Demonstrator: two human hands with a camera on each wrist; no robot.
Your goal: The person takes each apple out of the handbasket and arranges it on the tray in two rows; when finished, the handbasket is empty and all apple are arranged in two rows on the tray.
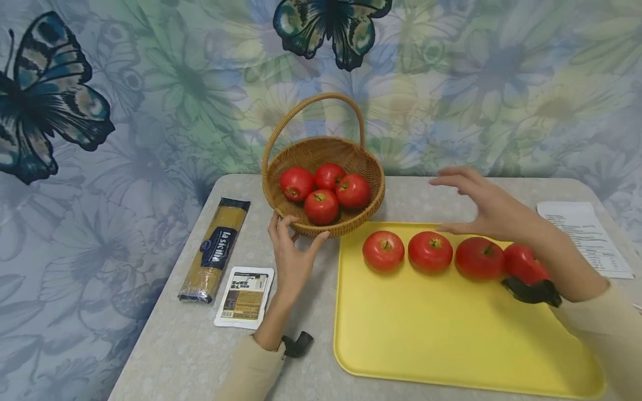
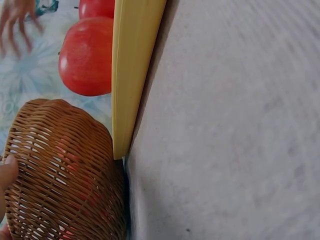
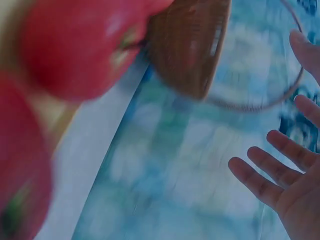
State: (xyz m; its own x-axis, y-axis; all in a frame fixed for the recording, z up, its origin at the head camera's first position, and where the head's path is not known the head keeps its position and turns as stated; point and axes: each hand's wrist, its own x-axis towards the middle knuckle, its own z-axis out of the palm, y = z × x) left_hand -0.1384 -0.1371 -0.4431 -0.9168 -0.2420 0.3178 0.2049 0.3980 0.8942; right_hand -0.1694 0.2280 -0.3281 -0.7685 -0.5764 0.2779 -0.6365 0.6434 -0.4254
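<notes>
A brown wicker basket [image 1: 373, 167] with a tall arched handle stands at the back of the table, several red apples [image 1: 321, 206] inside it. My left hand [image 1: 293, 259] grips its front-left rim, thumb along the front side and fingers at the edge. In the left wrist view the woven wall [image 2: 65, 165] fills the lower left, with a thumb at its edge. My right hand [image 1: 489, 206] hovers over the back of a yellow tray [image 1: 441, 334], fingers spread and holding nothing. Beneath it, a row of red apples [image 1: 430, 252] lies along the tray's back edge; my right wrist partly covers the rightmost one.
Left of the basket lie a pack of spaghetti [image 1: 215, 250] and a flat white-edged packet [image 1: 244, 297]. A printed sheet of paper [image 1: 584, 236] rests at the table's right side. Behind the table hangs a flowered cloth [image 1: 200, 100] with butterflies.
</notes>
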